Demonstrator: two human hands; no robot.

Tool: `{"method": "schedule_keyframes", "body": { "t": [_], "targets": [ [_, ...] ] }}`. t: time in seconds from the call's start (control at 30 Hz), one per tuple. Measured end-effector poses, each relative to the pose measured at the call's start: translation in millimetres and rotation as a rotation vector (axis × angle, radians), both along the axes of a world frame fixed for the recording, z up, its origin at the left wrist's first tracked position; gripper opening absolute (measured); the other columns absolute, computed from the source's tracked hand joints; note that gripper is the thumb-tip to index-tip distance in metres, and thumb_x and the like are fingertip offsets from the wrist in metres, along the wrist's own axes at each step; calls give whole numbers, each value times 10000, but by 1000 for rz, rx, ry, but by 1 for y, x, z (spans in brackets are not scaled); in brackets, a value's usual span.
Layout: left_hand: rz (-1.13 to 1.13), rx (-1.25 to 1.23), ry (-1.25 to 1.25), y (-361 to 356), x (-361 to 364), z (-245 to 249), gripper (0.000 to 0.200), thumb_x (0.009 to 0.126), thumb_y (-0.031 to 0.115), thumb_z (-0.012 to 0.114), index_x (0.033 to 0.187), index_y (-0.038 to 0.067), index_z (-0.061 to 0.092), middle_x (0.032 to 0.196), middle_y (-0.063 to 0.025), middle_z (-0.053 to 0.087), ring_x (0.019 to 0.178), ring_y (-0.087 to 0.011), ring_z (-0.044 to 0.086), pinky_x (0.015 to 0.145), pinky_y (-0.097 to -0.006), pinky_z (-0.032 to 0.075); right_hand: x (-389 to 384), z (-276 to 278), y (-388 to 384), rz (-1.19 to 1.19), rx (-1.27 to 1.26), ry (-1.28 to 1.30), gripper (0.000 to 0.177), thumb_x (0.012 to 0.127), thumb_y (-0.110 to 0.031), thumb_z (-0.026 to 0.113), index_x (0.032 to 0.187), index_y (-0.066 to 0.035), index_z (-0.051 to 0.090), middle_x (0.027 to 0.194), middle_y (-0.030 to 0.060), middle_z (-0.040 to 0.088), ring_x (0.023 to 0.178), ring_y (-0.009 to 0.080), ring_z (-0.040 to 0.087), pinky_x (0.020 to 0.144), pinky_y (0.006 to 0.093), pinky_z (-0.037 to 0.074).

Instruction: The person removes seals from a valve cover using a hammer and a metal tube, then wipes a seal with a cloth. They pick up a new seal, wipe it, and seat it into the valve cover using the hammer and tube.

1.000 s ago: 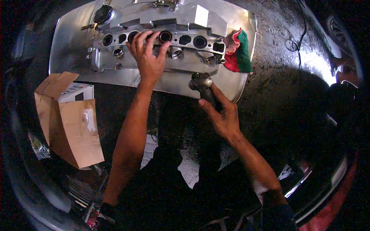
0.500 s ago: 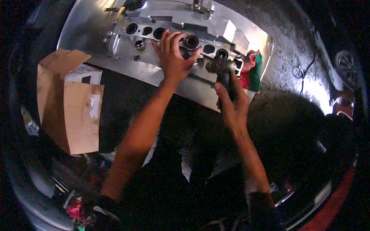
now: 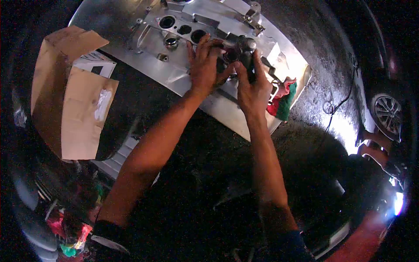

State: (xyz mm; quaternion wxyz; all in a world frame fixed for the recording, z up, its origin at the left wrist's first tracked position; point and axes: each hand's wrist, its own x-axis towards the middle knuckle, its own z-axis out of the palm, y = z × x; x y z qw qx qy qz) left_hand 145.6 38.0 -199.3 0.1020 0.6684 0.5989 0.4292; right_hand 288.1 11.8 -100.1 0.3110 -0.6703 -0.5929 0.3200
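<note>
A silvery metal engine cover [image 3: 146, 47] with a row of round and oblong holes lies in front of me. My left hand [image 3: 203, 74] reaches over that row, fingers arched and thumb extended, about a dark ring [image 3: 231, 55] at one of the holes. Thumb and forefinger sit at the ring's edges; part of it is hidden. My right hand [image 3: 253, 91] grips a dark hammer-like tool [image 3: 247, 47] with a rounded metal end. Its head overlaps the ring's right side in this view, close to my left fingertips.
The cover rests on a pale metal sheet [image 3: 244, 124]. A red and green cloth [image 3: 286, 102] lies at its right end. To the left stands an open cardboard box [image 3: 83, 126]. At far right are a car wheel [image 3: 386, 113] and another person's arm [image 3: 377, 150].
My right hand has brought the tool up and left, over the ring. The view has shifted, so the cover and cloth appear lower and further right.
</note>
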Motion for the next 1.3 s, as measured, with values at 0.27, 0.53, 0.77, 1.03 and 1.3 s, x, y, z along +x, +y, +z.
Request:
{"method": "schedule_keyframes", "body": {
  "t": [0.27, 0.53, 0.77, 1.03, 1.3],
  "targets": [
    [8, 45, 27, 1, 1, -5, 460, 794, 418, 835, 1107, 125, 671, 1369, -58, 596, 1475, -348, 392, 1210, -736, 111, 0, 6, 4, 32, 170, -104, 682, 978, -314, 727, 1585, -171, 450, 1138, 197, 762, 971, 317, 771, 838, 421, 597],
    [-11, -3, 2, 0, 1, 4, 448, 788, 377, 851, 1109, 124, 669, 1372, -63, 591, 1464, -360, 412, 1205, -745, 95, -2, 3, 3, 17, 3, -165, 690, 983, -253, 732, 1598, -161, 433, 1063, 212, 759, 920, 303, 767, 797, 423, 588],
    [-20, 0, -26, 1, 2, 8, 455, 784, 376, 851, 1132, 147, 669, 1375, -49, 588, 1459, -351, 420, 1205, -745, 105, -4, 34, -9, -76, 103, 87, 644, 980, -229, 744, 1546, -60, 486, 1181, 170, 755, 1059, 240, 741, 907, 361, 571],
    [-12, -70, -1, -2, 3, 12, 537, 764, 397, 853, 1206, 173, 644, 1362, -41, 576, 1471, -338, 403, 1215, -744, 86, 0, 21, -19, -113, -172, 233, 653, 984, -280, 751, 1547, -70, 496, 1202, 158, 755, 1055, 189, 726, 913, 343, 560],
    [-39, -25, 29, 1, -3, -3, 709, 713, 594, 825, 1245, 176, 614, 1404, -41, 547, 1499, -348, 362, 1216, -745, 59, -8, 4, -14, 27, -81, 11, 678, 982, -322, 730, 1580, -146, 462, 1231, 199, 740, 1055, 272, 754, 885, 378, 576]
  ]
}}
